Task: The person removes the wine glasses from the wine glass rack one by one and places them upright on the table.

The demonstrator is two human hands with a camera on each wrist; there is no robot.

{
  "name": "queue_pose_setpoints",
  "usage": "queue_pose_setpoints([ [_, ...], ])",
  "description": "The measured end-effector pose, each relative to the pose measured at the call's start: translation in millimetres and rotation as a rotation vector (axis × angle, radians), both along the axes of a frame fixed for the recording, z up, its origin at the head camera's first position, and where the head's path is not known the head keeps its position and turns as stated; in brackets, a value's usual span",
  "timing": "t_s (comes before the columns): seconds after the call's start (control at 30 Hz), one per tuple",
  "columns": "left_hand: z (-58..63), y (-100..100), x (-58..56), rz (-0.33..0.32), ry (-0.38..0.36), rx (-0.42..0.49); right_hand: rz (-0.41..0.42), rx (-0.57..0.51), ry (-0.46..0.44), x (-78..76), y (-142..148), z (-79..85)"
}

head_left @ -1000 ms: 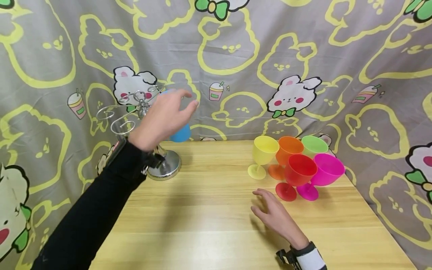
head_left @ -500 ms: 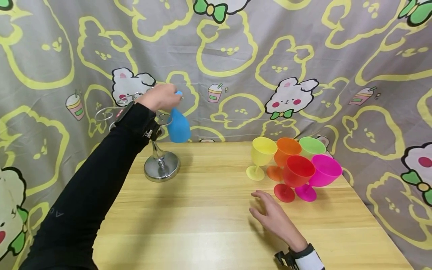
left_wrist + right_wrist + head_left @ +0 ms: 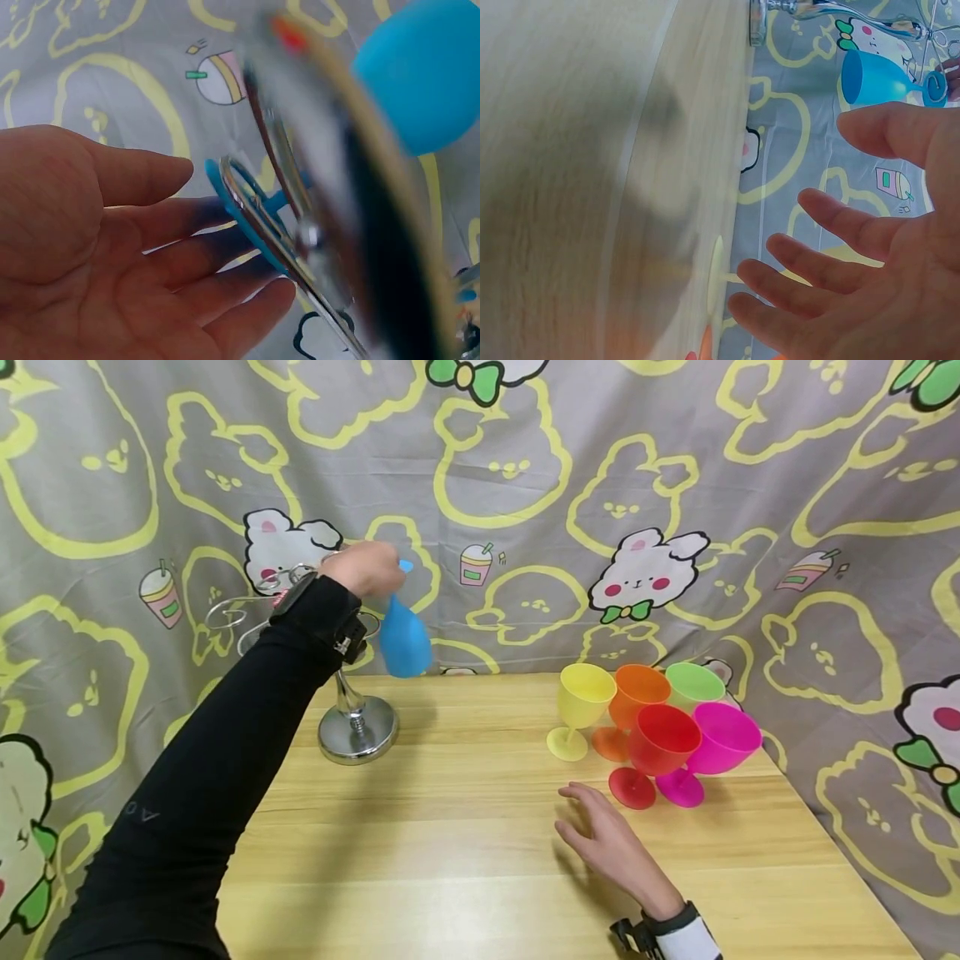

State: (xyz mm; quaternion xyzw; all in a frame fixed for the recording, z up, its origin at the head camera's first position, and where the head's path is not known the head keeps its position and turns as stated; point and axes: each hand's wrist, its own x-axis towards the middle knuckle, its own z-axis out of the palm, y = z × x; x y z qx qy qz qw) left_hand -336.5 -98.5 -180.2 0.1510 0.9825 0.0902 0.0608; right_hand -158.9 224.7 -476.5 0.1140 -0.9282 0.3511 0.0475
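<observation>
A blue plastic goblet (image 3: 406, 643) hangs upside down by its foot from a wire loop of the chrome rack (image 3: 358, 727). My left hand (image 3: 363, 568) is up at the foot of this goblet. In the left wrist view the left fingers (image 3: 202, 266) are nearly straight, their tips against the blue foot and the wire loop; the thumb stands slightly apart from it. My right hand (image 3: 611, 835) hovers low over the table, fingers spread loosely, holding nothing. Nearest to it is a red goblet (image 3: 663, 741).
Beside the red goblet stand yellow (image 3: 585, 695), orange (image 3: 640, 693), green (image 3: 695, 685) and magenta (image 3: 723, 739) goblets, close together upright on the wooden table (image 3: 450, 827). A patterned grey cloth (image 3: 510, 593) hangs behind the table. Further wire loops (image 3: 228, 612) stick out left of the rack.
My left hand has turned over from palm-down with fingers reaching right to fingers bent down at the blue goblet's foot. The goblet has shifted slightly right. My right hand has stayed put.
</observation>
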Motion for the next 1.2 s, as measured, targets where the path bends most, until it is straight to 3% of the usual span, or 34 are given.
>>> queue_pose_setpoints([
  [0.27, -10.1, 9.5, 0.7, 0.016, 0.176, -0.002, 0.001, 0.007, 0.018, 0.1, 1.4, 0.1],
  [0.53, -11.9, 6.9, 10.9, 0.01, 0.247, -0.043, 0.003, 0.008, 0.022, 0.8, 2.0, 0.8],
  [0.73, -13.4, 0.2, 20.5, -0.018, 0.344, -0.06, 0.008, 0.004, 0.016, 0.0, 3.1, 0.5],
  [0.9, -14.2, -8.4, 21.5, 0.049, 0.397, -0.099, 0.007, 0.004, 0.005, -1.3, 4.1, -0.2],
  [1.07, -12.8, -13.2, 14.2, 0.122, 0.411, -0.106, 0.007, 0.0, 0.006, -2.2, 4.2, -0.9],
  [1.2, -8.8, -11.6, 7.6, 0.141, 0.435, -0.1, 0.007, -0.007, 0.007, -2.6, 4.5, -0.9],
])
